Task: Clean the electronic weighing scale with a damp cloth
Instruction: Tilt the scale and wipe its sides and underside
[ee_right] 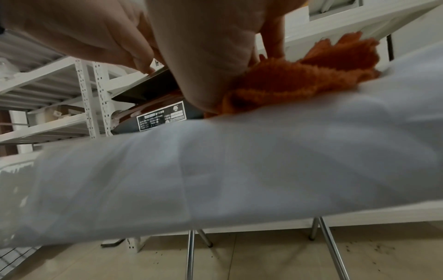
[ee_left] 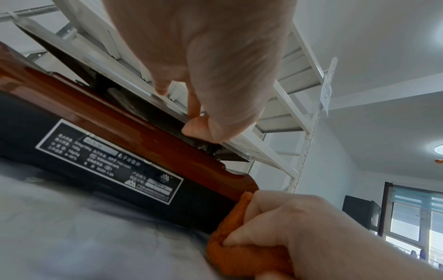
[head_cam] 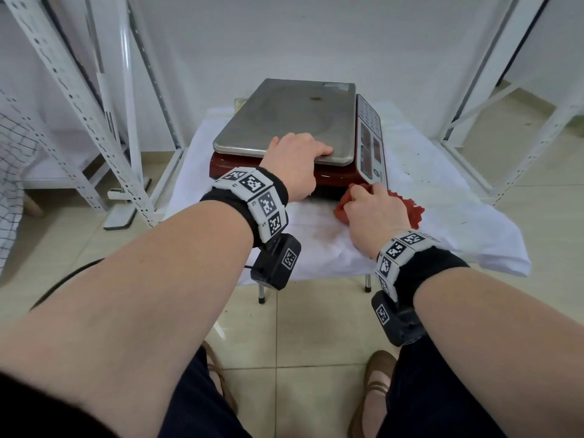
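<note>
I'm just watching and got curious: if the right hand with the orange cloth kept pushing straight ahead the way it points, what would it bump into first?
Most likely the scale: the right hand presses the orange cloth toward its dark red base, near the keypad corner.

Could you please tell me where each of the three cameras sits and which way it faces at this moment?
Head: worn on the head, looking forward and down at the scale on the white-covered table; both forearms, the left hand, the right hand and the shoes show.
Left wrist: under the left hand, looking up along the pan edge that its fingers hold.
Right wrist: low at the table's edge, looking under the right hand at the orange cloth.
Shared: both wrist views show the scale's label.
</note>
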Demonstrator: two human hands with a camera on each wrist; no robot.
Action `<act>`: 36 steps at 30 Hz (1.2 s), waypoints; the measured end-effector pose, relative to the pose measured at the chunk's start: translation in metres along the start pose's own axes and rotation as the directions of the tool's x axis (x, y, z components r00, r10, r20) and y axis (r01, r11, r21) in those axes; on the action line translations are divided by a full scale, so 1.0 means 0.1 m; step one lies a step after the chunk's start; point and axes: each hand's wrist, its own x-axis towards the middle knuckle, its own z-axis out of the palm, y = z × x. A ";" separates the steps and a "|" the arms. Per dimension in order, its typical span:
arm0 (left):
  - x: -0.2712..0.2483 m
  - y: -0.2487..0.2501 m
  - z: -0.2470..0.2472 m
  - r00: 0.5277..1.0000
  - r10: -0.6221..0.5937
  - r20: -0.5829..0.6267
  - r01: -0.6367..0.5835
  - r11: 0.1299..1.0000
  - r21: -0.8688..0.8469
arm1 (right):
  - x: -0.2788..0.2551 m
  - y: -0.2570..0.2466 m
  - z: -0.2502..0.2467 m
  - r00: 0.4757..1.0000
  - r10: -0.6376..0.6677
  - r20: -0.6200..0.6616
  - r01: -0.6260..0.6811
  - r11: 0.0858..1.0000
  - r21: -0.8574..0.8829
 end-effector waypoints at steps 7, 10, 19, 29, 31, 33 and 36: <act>-0.01 0.02 0.00 1.000 -0.011 0.006 0.010 1.000 0.014 | -0.04 0.12 0.04 0.994 0.109 -0.024 -0.105 0.988 0.113; 0.00 0.01 -0.01 1.000 -0.014 0.010 0.014 1.000 0.010 | -0.06 0.16 0.05 0.985 0.169 -0.014 -0.163 0.968 0.190; 0.00 0.01 -0.01 1.000 -0.012 0.021 0.012 1.000 0.011 | 0.01 0.35 0.06 0.912 0.401 0.088 -0.393 0.791 0.470; 0.03 -0.04 0.03 1.000 0.023 0.011 -0.023 1.000 0.010 | -0.01 0.45 -0.16 0.679 0.705 0.207 -0.599 0.369 0.710; 0.03 -0.05 0.03 1.000 0.026 0.008 -0.026 1.000 0.000 | 0.02 0.43 -0.22 0.645 0.710 0.283 -0.606 0.249 0.756; 0.03 -0.06 0.04 0.999 0.033 0.002 -0.033 0.999 -0.008 | 0.06 0.38 -0.21 0.639 0.660 0.394 -0.598 0.105 0.794; 0.04 -0.07 0.05 0.999 0.046 0.000 -0.046 0.999 -0.021 | 0.02 0.23 -0.33 0.676 0.475 0.563 -0.550 -0.183 0.815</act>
